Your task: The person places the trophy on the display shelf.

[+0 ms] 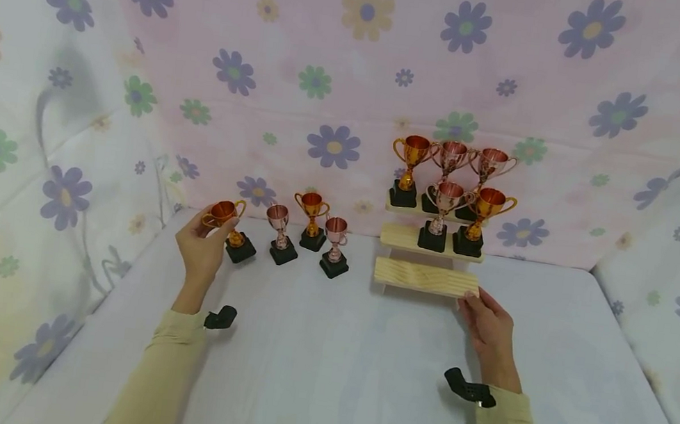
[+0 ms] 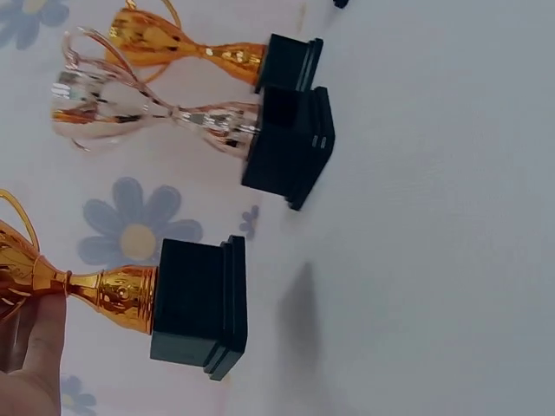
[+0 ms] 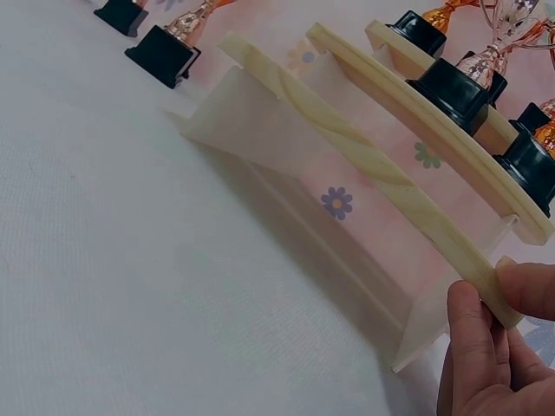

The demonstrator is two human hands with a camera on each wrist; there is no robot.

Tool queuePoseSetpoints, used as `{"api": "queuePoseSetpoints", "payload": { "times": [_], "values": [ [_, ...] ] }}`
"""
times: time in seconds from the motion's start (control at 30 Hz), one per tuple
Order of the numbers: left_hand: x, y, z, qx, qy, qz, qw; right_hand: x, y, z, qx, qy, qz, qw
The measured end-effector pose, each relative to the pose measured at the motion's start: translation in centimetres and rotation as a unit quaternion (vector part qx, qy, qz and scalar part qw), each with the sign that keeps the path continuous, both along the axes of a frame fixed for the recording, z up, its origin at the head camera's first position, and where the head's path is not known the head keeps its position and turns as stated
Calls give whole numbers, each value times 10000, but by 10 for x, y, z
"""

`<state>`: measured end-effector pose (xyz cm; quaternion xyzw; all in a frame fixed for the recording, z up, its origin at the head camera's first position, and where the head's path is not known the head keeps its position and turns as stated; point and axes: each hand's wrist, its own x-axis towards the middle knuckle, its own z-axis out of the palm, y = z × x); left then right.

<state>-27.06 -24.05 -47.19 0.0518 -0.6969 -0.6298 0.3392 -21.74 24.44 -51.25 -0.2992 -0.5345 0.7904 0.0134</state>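
Closest to the lens, two pale yellow sleeves (image 1: 172, 361) are seen reaching out over a white tabletop (image 1: 329, 365), each wrist strapped with a small black camera mount (image 1: 221, 317). The left hand (image 1: 203, 249) is raised upright at the table's far left, and its fingers are curled round the stem and bowl of an orange-gold trophy (image 1: 227, 221), so the grip is closed on that cup; from the left wrist view a fingertip (image 2: 39, 338) is seen pressed just under the bowl, with the trophy's black square base (image 2: 199, 308) shown sitting on the cloth. The trophy is shiny, two-handled, and stands at the left end of a loose row beside a pink trophy (image 1: 279, 233), another gold one (image 1: 312, 219) and a second pink one (image 1: 334, 246). The right hand (image 1: 491, 324) is laid low at the right end of the stepped wooden shelf (image 1: 423, 277), and its bottom plank is pinched between thumb and fingers (image 3: 473, 334). Five more trophies (image 1: 449, 189) are stood on the upper steps, against a flowered backdrop (image 1: 359, 46).
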Motion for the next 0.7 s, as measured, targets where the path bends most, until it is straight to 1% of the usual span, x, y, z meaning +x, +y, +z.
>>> {"api": "queuePoseSetpoints", "payload": {
  "times": [0.07, 0.2, 0.3, 0.37, 0.43, 0.5, 0.6, 0.7],
  "values": [
    [6, 0, 5, -47, 1, -67, 10000, 0, 0, 0, -13, -1, -16, 10000],
    [18, 2, 16, -173, -20, -340, 9993, -1, 0, -1, -9, 32, -38, 10000],
    [25, 8, 22, -347, -156, -591, 9975, -1, 0, -2, 17, 90, -23, 10000],
    [29, 13, 26, -555, -251, -741, 9954, 0, 1, -2, 33, 115, 3, 9999],
    [33, 20, 31, -687, -302, -941, 9927, 0, 1, -2, 5, 113, 13, 9999],
    [36, 28, 36, -756, -272, -1197, 9896, 1, 2, -1, -17, 98, 25, 9999],
    [39, 39, 43, -859, -208, -1634, 9826, 1, 2, -1, -61, 96, 44, 9999],
    [41, 52, 50, -934, -152, -2063, 9739, 1, 2, 0, -63, 126, 63, 9999]
  ]
}}
